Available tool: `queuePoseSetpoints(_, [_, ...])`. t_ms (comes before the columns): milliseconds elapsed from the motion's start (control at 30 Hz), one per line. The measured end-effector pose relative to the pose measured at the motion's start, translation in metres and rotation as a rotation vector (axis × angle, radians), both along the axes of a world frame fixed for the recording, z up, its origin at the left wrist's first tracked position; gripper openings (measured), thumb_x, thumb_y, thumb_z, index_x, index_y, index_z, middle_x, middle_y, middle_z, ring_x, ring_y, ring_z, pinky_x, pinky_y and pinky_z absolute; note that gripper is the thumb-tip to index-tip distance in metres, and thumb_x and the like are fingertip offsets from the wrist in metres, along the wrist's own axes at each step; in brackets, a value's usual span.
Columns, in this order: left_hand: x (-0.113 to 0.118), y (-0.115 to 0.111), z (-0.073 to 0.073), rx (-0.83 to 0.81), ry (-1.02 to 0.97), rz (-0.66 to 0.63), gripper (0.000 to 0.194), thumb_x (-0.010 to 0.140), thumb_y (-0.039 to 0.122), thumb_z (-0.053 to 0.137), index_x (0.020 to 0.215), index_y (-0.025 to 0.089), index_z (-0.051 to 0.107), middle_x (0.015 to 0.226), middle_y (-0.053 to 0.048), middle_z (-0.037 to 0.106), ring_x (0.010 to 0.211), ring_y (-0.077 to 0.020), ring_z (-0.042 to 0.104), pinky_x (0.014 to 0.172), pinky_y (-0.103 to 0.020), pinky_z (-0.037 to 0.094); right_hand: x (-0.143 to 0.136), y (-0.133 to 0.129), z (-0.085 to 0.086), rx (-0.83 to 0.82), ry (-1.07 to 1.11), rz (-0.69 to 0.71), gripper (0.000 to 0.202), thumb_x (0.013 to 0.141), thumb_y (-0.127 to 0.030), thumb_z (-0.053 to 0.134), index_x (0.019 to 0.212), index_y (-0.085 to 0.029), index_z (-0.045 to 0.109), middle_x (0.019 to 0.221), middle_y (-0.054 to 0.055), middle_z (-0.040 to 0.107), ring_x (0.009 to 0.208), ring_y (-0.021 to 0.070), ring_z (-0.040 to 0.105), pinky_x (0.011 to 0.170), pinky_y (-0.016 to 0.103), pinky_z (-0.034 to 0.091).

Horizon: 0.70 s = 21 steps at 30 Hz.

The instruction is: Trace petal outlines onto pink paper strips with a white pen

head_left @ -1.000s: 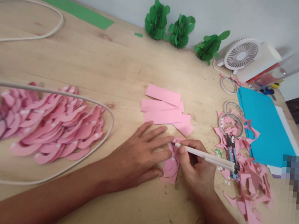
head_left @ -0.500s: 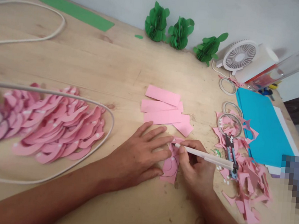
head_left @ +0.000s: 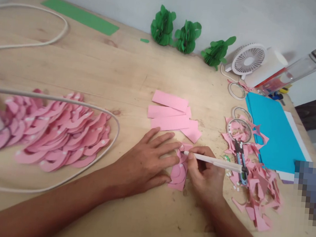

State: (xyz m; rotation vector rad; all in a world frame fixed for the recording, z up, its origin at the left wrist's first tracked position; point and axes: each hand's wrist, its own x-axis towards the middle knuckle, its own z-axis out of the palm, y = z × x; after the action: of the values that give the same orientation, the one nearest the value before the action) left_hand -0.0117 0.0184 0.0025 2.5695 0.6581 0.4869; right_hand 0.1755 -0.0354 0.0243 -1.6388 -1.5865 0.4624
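Observation:
A small pink paper piece [head_left: 178, 175] with curved dark lines lies on the wooden table. My left hand [head_left: 145, 163] rests flat with fingers spread, its fingertips on the left edge of that piece. A white pen [head_left: 216, 162] is pinched in my right hand [head_left: 207, 174], its tip at the upper part of the piece. Just above my left fingers lie several overlapping pink strips [head_left: 170, 122]. A large heap of curved pink cutouts [head_left: 68, 132] sits to the left of my left hand.
Pink scraps [head_left: 261, 190], small scissors [head_left: 241, 162] and tape rolls [head_left: 239, 130] lie right, beside blue sheets [head_left: 277, 132]. Green paper shapes [head_left: 162, 26], a white fan [head_left: 248, 60] and a bottle [head_left: 291, 73] stand behind. A white cable [head_left: 117, 124] loops around the heap; a green strip [head_left: 80, 15] lies back left.
The view has shifted slightly, so things on the right appear a little further left. My left hand stays on the paper and my right hand still holds the pen there.

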Motion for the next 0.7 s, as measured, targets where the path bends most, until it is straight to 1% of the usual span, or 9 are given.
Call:
queuePoseSetpoints(167, [0.0002, 0.0002, 0.0001, 0.000, -0.005, -0.002, 0.031, 0.086, 0.040, 0.064, 0.115, 0.027, 0.060, 0.143, -0.002, 0.049, 0.139, -0.0298, 0.032, 0.118, -0.053, 0.010, 0.0009, -0.0005, 0.0012, 0.017, -0.008, 0.001, 0.009, 0.083, -0.016, 0.053, 0.078, -0.019, 0.060, 0.061, -0.003, 0.059, 0.048, 0.0080, 0.051, 0.044, 0.018, 0.040])
queuePoseSetpoints(467, [0.0001, 0.0005, -0.0018, 0.014, -0.017, -0.017, 0.031, 0.087, 0.040, 0.063, 0.115, 0.027, 0.060, 0.143, -0.003, 0.049, 0.138, -0.0293, 0.032, 0.118, -0.052, 0.012, -0.0014, -0.0006, 0.0017, -0.003, 0.014, -0.014, 0.008, 0.080, -0.018, 0.053, 0.075, -0.019, 0.058, 0.055, -0.004, 0.055, 0.043, 0.0074, 0.046, 0.038, 0.018, 0.035])
queuePoseSetpoints(700, [0.0001, 0.0005, -0.0023, 0.016, -0.008, -0.014, 0.032, 0.088, 0.041, 0.061, 0.117, 0.028, 0.059, 0.143, -0.002, 0.049, 0.139, -0.0292, 0.030, 0.118, -0.051, 0.011, -0.0001, -0.0013, 0.0011, 0.002, 0.022, -0.021, 0.009, 0.080, -0.017, 0.053, 0.073, -0.018, 0.058, 0.055, -0.004, 0.056, 0.043, 0.0074, 0.048, 0.040, 0.018, 0.036])
